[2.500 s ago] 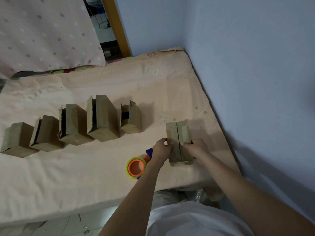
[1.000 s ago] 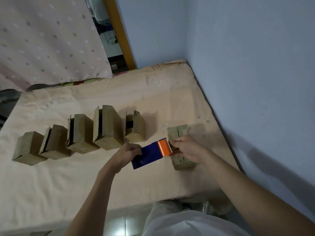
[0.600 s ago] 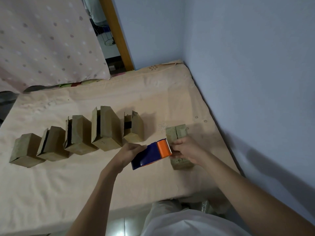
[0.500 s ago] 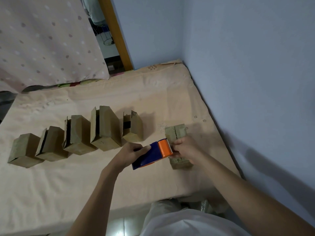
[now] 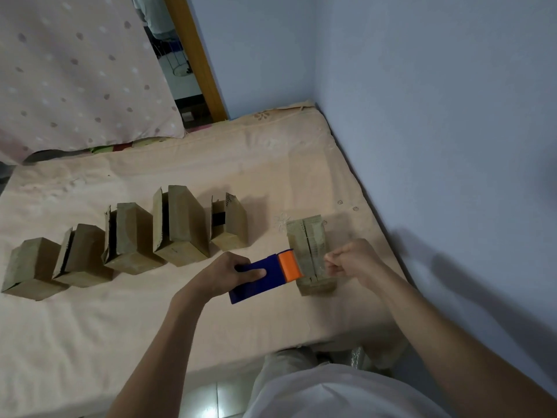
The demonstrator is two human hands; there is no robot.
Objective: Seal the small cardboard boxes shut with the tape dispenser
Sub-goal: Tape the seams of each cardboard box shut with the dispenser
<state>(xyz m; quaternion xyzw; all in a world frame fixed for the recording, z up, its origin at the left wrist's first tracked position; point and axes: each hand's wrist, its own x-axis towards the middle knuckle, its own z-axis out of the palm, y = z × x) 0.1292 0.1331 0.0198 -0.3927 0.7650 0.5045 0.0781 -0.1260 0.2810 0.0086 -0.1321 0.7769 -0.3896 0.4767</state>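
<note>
A small cardboard box lies flat near the bed's right edge, its two top flaps meeting in a middle seam. My left hand grips the blue tape dispenser, whose orange cutter end sits at the box's left side. My right hand is pinched on a clear strip of tape stretched from the cutter across the near part of the box.
Several other cardboard boxes stand in a row to the left, from one at far left to one beside the dispenser. The peach bedsheet ends at the blue wall on the right. A dotted curtain hangs behind.
My right hand has drawn away to the right from the orange cutter, pulling tape across the box. My left hand keeps hold of the dispenser, picked up earlier from the sheet.
</note>
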